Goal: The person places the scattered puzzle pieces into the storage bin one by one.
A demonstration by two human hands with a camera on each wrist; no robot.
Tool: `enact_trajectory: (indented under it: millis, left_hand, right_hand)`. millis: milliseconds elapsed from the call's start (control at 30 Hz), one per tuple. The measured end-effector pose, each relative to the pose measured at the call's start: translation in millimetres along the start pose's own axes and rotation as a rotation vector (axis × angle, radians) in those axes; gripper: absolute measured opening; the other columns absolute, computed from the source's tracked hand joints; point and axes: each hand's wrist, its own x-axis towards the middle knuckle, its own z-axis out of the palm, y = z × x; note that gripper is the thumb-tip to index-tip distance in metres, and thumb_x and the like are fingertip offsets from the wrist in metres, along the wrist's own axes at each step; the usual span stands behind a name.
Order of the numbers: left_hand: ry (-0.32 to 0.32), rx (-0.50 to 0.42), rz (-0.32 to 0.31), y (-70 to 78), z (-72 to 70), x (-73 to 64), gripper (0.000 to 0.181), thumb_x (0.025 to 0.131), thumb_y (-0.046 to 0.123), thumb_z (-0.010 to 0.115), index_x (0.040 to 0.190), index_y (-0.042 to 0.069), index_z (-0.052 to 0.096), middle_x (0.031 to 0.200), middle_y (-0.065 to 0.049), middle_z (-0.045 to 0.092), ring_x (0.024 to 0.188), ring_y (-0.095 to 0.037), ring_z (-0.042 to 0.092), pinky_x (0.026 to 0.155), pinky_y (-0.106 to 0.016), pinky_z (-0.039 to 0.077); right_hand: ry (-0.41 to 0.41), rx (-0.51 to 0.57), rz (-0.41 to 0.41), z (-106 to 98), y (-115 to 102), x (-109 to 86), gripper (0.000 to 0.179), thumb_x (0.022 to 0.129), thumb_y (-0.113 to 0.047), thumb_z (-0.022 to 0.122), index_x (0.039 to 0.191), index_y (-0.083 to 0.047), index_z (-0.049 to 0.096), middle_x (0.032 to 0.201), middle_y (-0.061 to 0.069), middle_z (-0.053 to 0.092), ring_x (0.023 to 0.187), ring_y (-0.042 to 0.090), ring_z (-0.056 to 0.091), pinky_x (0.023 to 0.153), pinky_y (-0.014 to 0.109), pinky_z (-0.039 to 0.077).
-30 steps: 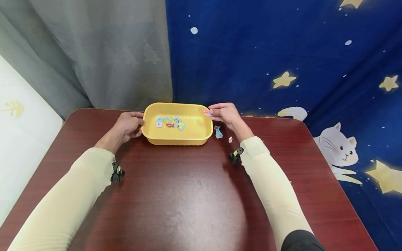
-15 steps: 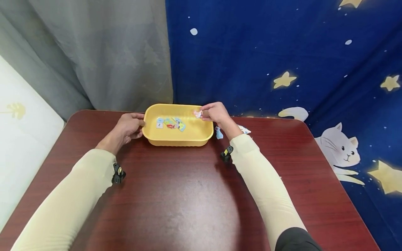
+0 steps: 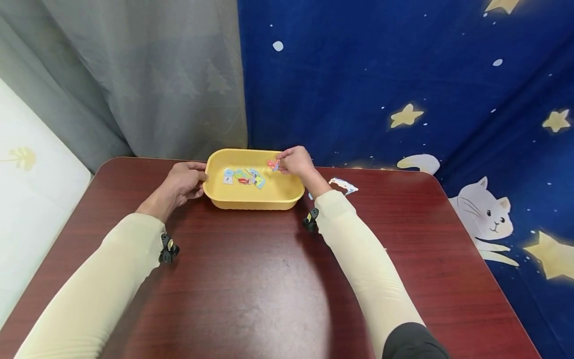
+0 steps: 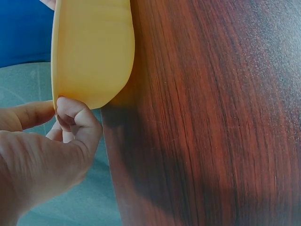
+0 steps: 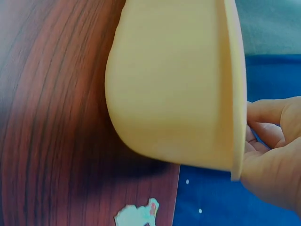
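Note:
A yellow plastic basin (image 3: pixel 251 204) sits near the table's back edge. My left hand (image 3: pixel 184 182) holds its left end, and in the left wrist view thumb and fingers pinch the basin's rim (image 4: pixel 55 70). Over the basin's right half, my right hand (image 3: pixel 296 162) pinches a small pink and blue cutout piece (image 3: pixel 272 164). The basin's wall (image 5: pixel 169 84) hides that piece in the right wrist view. Several flat printed pieces lie on the basin floor to the left, among them a pale blue and white one (image 3: pixel 228 179) and a red and green one (image 3: pixel 243 180).
Right of the basin, a white-edged piece (image 3: pixel 347 186) lies on the table, partly behind my right sleeve. Close to the basin's right end lies a pale cutout (image 5: pixel 136 215). A grey curtain (image 3: pixel 179 75) and a blue star-printed curtain (image 3: pixel 341 89) hang right behind the table (image 3: pixel 242 279).
My right hand has moved left with the pink and blue piece, from the basin's right rim to over its inside. The left hand has stayed on the rim.

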Motion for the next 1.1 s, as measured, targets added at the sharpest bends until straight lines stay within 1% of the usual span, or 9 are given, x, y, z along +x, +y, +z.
enact_trajectory:
  millis: [133, 267, 333, 433, 567, 667, 833, 967, 1100]
  left_hand:
    - [-0.002, -0.013, -0.005, -1.2, -0.4, 0.9, 0.046, 0.097, 0.007, 0.049, 0.143, 0.005, 0.042, 0.08, -0.005, 0.053, 0.056, -0.009, 0.051, 0.051, -0.02, 0.05]
    - [-0.014, -0.023, -0.01, -1.7, 0.3, 1.4, 0.048, 0.097, 0.006, 0.049, 0.144, 0.005, 0.041, 0.083, -0.006, 0.052, 0.057, -0.009, 0.05, 0.051, -0.02, 0.05]
    - [-0.018, -0.02, -0.007, -1.8, -0.1, 1.5, 0.048, 0.097, 0.006, 0.048, 0.145, 0.005, 0.04, 0.085, -0.007, 0.051, 0.058, -0.009, 0.05, 0.051, -0.02, 0.05]
    - [-0.02, -0.017, -0.002, -2.1, -1.1, 1.9, 0.048, 0.097, 0.006, 0.048, 0.145, 0.005, 0.04, 0.087, -0.007, 0.051, 0.059, -0.008, 0.05, 0.051, -0.02, 0.05]
    - [-0.026, -0.017, 0.003, -2.1, -1.5, 1.6, 0.048, 0.097, 0.006, 0.049, 0.144, 0.005, 0.04, 0.085, -0.007, 0.052, 0.058, -0.008, 0.05, 0.051, -0.02, 0.05]
    - [-0.03, -0.025, -0.001, -1.6, -1.0, 2.0, 0.048, 0.097, 0.006, 0.049, 0.144, 0.004, 0.04, 0.089, -0.009, 0.053, 0.058, -0.009, 0.051, 0.051, -0.02, 0.051]
    - [-0.024, -0.035, -0.015, -0.4, -0.1, 3.6, 0.047, 0.097, 0.007, 0.05, 0.143, 0.005, 0.041, 0.097, -0.012, 0.051, 0.058, -0.01, 0.051, 0.052, -0.02, 0.051]
    - [-0.018, -0.037, -0.018, 0.3, 0.1, 3.6, 0.047, 0.096, 0.007, 0.051, 0.143, 0.006, 0.041, 0.098, -0.012, 0.051, 0.058, -0.01, 0.051, 0.051, -0.02, 0.051]
    - [-0.016, -0.037, -0.016, 0.2, -0.7, 3.1, 0.048, 0.096, 0.006, 0.052, 0.143, 0.006, 0.041, 0.097, -0.012, 0.051, 0.059, -0.01, 0.051, 0.052, -0.019, 0.05]
  right_hand:
    - [0.006, -0.03, 0.013, 8, -1, 3.4, 0.015, 0.088, 0.001, 0.065, 0.101, 0.0, 0.073, 0.09, 0.016, 0.072, 0.073, 0.018, 0.07, 0.073, 0.034, 0.06]
    - [0.031, -0.055, 0.026, 13, 0, 6.4, 0.014, 0.089, 0.001, 0.065, 0.098, -0.002, 0.074, 0.087, 0.014, 0.072, 0.068, 0.016, 0.068, 0.07, 0.032, 0.06]
    - [0.035, -0.068, 0.017, 15, 1, 7.9, 0.014, 0.089, 0.002, 0.064, 0.098, -0.002, 0.074, 0.087, 0.014, 0.072, 0.065, 0.014, 0.066, 0.071, 0.032, 0.06]
    - [0.02, -0.079, 0.017, 19, 3, 9.8, 0.015, 0.089, 0.002, 0.063, 0.099, -0.002, 0.074, 0.088, 0.013, 0.072, 0.064, 0.012, 0.064, 0.073, 0.033, 0.06]
    - [0.0, -0.072, 0.05, 23, 5, 11.5, 0.015, 0.09, 0.002, 0.063, 0.099, -0.003, 0.074, 0.088, 0.012, 0.07, 0.067, 0.013, 0.065, 0.076, 0.033, 0.059]
    - [0.008, -0.075, 0.071, 25, 5, 13.3, 0.015, 0.09, 0.001, 0.063, 0.098, -0.003, 0.074, 0.089, 0.011, 0.07, 0.07, 0.016, 0.068, 0.074, 0.032, 0.059]
    - [0.024, -0.091, 0.076, 27, 7, 17.8, 0.015, 0.09, 0.001, 0.062, 0.097, -0.004, 0.074, 0.088, 0.011, 0.071, 0.071, 0.017, 0.07, 0.072, 0.031, 0.06]
    - [-0.002, -0.089, 0.065, 29, 10, 20.2, 0.016, 0.089, 0.004, 0.061, 0.099, -0.001, 0.073, 0.087, 0.011, 0.069, 0.068, 0.016, 0.067, 0.07, 0.03, 0.06]
    - [-0.025, -0.103, 0.063, 32, 13, 21.6, 0.016, 0.089, 0.004, 0.061, 0.1, 0.0, 0.072, 0.086, 0.011, 0.07, 0.066, 0.015, 0.066, 0.065, 0.026, 0.059]
